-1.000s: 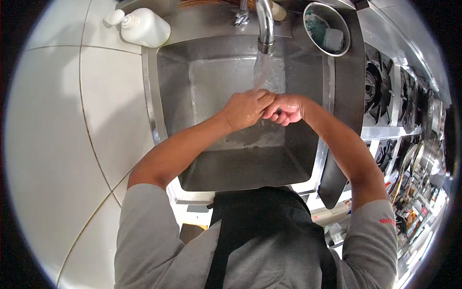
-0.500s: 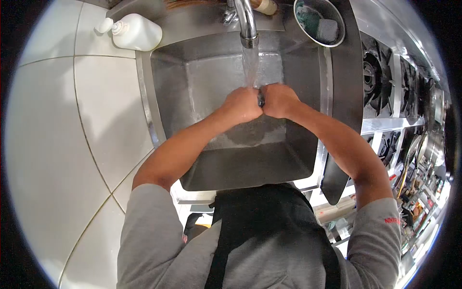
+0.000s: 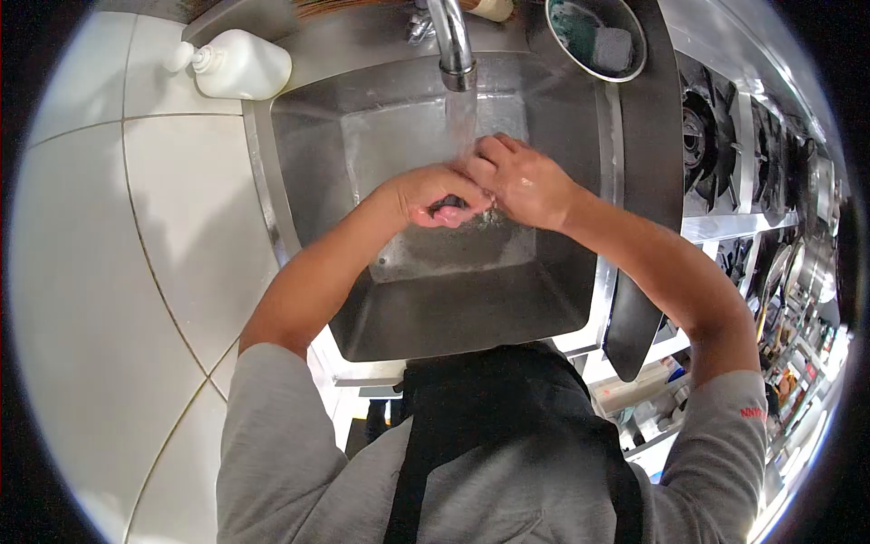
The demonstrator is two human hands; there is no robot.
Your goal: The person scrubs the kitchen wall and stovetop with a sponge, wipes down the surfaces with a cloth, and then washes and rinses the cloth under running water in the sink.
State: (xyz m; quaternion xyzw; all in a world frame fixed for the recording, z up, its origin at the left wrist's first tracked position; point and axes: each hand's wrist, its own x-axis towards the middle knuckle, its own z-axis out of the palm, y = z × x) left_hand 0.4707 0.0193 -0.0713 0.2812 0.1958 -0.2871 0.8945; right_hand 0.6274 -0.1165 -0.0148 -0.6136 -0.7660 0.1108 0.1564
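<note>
Water runs from the metal faucet (image 3: pixel 456 54) onto my hands over the steel sink (image 3: pixel 471 317). My left hand (image 3: pixel 441 195) is curled, its fingers wrapped round a small dark thing that shows only in part and that I cannot make out. Against its fingertips rests my right hand (image 3: pixel 523 186), wet on the back, with bent fingers under and beside the stream. Whatever lies beneath the right fingers is hidden.
A white pump bottle (image 3: pixel 243 65) lies on the ledge at the upper left. At the upper right, a metal bowl (image 3: pixel 642 54) holds a green scrubber and a grey sponge (image 3: pixel 613 50). Stove burners (image 3: pixel 698 136) are to the right.
My hands were fists side by side with a dark thing between them. The left has turned, showing its curled fingers, and the right has loosened and lifted over the left fingertips.
</note>
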